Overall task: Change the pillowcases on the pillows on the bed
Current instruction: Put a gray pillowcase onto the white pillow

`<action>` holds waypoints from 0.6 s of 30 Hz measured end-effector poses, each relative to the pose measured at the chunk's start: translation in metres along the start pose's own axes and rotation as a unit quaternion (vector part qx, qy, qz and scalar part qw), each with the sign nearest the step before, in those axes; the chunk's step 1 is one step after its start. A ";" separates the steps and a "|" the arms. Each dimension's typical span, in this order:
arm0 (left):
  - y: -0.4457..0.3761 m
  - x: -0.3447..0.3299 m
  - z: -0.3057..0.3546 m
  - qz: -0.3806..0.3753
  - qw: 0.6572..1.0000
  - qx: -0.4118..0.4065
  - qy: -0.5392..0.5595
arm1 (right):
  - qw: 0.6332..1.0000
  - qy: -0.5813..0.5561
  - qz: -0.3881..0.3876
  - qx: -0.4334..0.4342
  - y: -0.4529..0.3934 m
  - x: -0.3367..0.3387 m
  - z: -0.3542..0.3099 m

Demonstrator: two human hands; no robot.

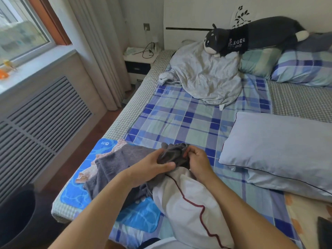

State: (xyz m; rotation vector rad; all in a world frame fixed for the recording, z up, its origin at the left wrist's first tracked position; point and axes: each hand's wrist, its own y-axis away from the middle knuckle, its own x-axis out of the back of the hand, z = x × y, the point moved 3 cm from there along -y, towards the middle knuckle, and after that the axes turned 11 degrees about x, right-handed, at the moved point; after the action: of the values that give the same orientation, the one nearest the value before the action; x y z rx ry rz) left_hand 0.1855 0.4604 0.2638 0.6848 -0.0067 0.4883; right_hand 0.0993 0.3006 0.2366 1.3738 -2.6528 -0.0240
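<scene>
A white pillow with dark red piping lies at the near edge of the bed. A dark grey pillowcase is bunched at the pillow's far end and trails off to the left. My left hand grips a fold of that grey cloth, thumb on top. My right hand pinches the bunched grey edge just beside it. A pale blue pillow lies to the right. A crumpled light grey case sits near the headboard.
The bed has a blue plaid sheet and a blue mat at its near left corner. A dark plush toy lies on plaid pillows by the headboard. A nightstand, curtain and radiator cover stand to the left.
</scene>
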 end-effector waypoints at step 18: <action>-0.011 0.003 -0.010 0.077 0.967 0.068 -0.233 | 0.992 0.114 -0.035 0.031 0.006 0.001 0.010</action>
State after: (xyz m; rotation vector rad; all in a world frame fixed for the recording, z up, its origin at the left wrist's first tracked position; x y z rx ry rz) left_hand 0.1914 0.4602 0.2502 0.9270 -0.4763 0.4691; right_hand 0.0921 0.3028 0.2278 1.3952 -2.4361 0.1986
